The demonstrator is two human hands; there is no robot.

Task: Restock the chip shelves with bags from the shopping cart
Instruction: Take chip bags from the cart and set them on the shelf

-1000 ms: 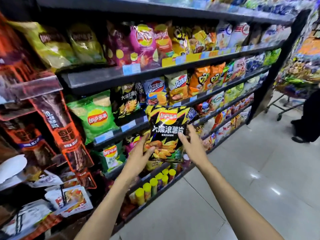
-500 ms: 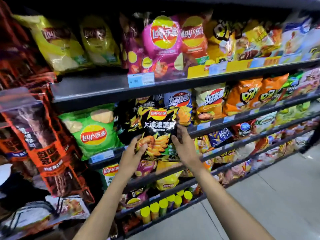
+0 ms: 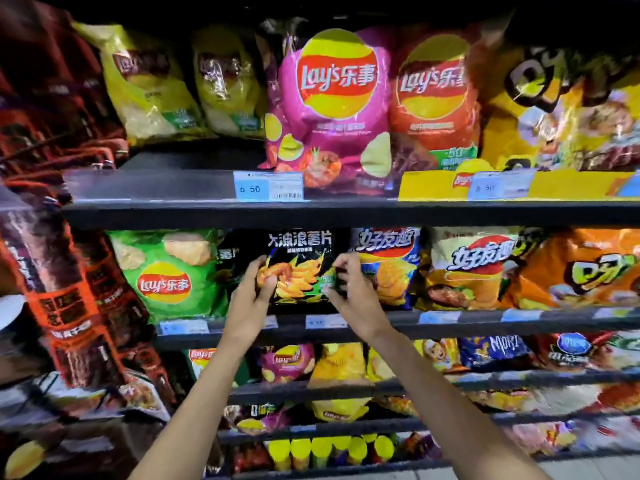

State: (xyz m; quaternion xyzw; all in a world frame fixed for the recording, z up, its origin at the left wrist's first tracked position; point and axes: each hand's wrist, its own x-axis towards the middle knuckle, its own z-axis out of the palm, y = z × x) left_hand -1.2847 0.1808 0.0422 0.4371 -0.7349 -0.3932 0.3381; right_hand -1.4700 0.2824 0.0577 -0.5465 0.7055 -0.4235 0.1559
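Both my hands, left (image 3: 258,292) and right (image 3: 349,289), pinch the upright black bag's (image 3: 299,271) lower corners at the shelf (image 3: 485,322) front edge; its slot lies straight behind.

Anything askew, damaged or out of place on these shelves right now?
Nothing is spilled or torn. The pink Lay's bag on the upper shelf leans forward over the shelf's front edge, partly covering the price strip. Both hands hold the black chip bag in its row.
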